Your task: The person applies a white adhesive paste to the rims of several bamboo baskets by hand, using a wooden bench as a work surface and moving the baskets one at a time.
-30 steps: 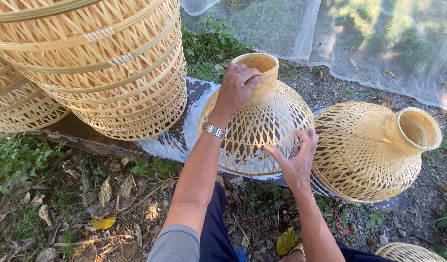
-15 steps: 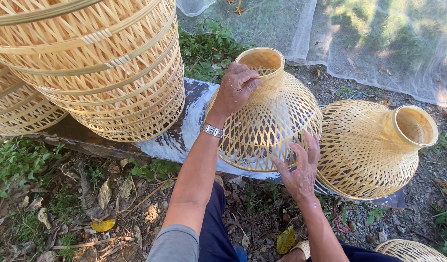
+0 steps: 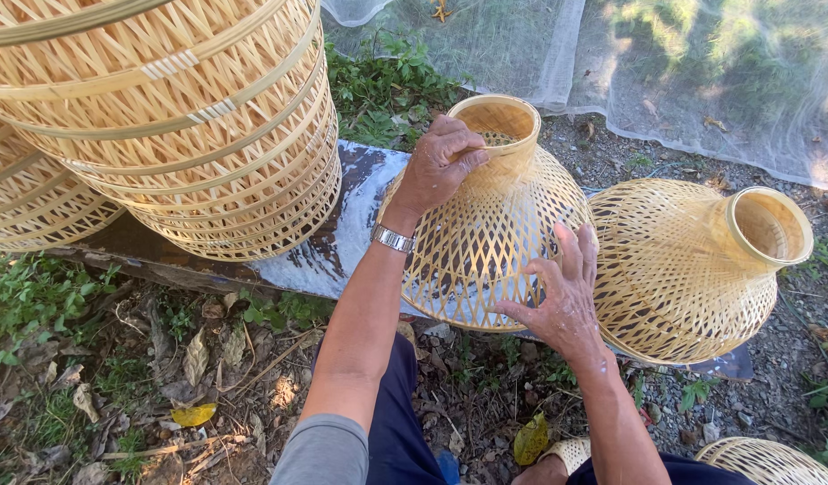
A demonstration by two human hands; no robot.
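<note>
A bell-shaped woven bamboo basket (image 3: 486, 242) with a narrow round neck stands on a dark plank (image 3: 329, 251) in front of me. My left hand (image 3: 436, 166), with a metal watch on the wrist, grips the basket's neck rim. My right hand (image 3: 562, 296) lies flat against the basket's lower right side, fingers spread. A second basket of the same shape (image 3: 692, 265) lies tilted just to the right, touching the first.
A tall stack of wide woven baskets (image 3: 180, 126) fills the upper left. White netting (image 3: 665, 72) covers the ground at the back. Dry leaves, grass and gravel lie below. Another woven piece (image 3: 769, 458) shows at the bottom right.
The basket under my hands sits a little more upright, and my right hand has slid up along its lower side. My left hand stays on the neck.
</note>
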